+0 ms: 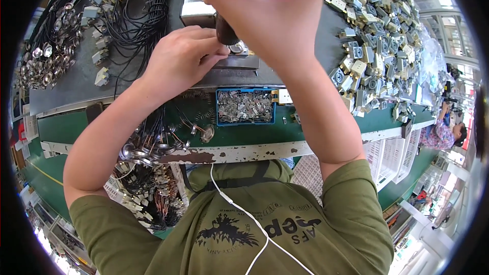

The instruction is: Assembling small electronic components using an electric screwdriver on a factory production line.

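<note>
Above the bench, my right hand (270,12) is wrapped round a dark, rounded tool (226,32) that points down; the top of the hand runs out of the picture. Under the tool's end lies a small part with a round metal face (237,47), on a metal fixture (239,62). My left hand (178,55) reaches in from the left, fingers bent and closed, thumb and fingertips at the part's left side. What those fingertips pinch is hidden. A metal block (198,10) stands just behind the left hand.
A blue bin (217,108) of small metal pieces sits below the fixture. Grey-and-brass switch-like units (374,46) are heaped at right. Black cables (147,25) with grey blocks lie at left, beside round metal caps (48,51). Another person (440,135) is far right.
</note>
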{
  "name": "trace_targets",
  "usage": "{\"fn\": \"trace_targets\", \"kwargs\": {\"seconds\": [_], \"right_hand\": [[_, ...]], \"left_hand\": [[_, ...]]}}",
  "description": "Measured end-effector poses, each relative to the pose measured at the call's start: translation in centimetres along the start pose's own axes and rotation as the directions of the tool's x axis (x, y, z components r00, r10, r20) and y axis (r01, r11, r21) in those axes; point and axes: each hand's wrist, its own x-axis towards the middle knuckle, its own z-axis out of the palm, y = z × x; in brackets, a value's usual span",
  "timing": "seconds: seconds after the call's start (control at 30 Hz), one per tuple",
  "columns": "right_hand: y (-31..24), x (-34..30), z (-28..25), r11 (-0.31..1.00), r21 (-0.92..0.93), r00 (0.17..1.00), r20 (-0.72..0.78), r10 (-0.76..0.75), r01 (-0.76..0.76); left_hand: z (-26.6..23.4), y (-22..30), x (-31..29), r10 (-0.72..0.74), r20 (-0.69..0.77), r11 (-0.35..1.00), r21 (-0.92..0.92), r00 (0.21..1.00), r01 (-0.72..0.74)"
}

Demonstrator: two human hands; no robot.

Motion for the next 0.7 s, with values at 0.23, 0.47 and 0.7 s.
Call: {"fn": "trace_targets", "kwargs": {"seconds": [0.23, 0.47, 0.7], "right_hand": [[0.8, 0.6, 0.0, 0.994, 0.034, 0.967, 0.239, 0.092, -0.103], [2.3, -0.2, 0.1, 0.988, 0.15, 0.987, 0.163, 0.003, -0.028], [0.7, -1.5, 0.5, 0.961, 0.189, 0.972, 0.162, 0.173, -0.203]], "left_hand": [[-0.2, 0.9, 0.3, -0.201, 0.052, 0.98, 0.026, 0.978, 0.2], [-0.8, 0.6, 0.8, -0.19, 0.253, 0.978, 0.129, 0.949, 0.161], [-0.8, 0.3, 1.1, -0.198, 0.258, 0.979, 0.1, 0.946, 0.177]]}}
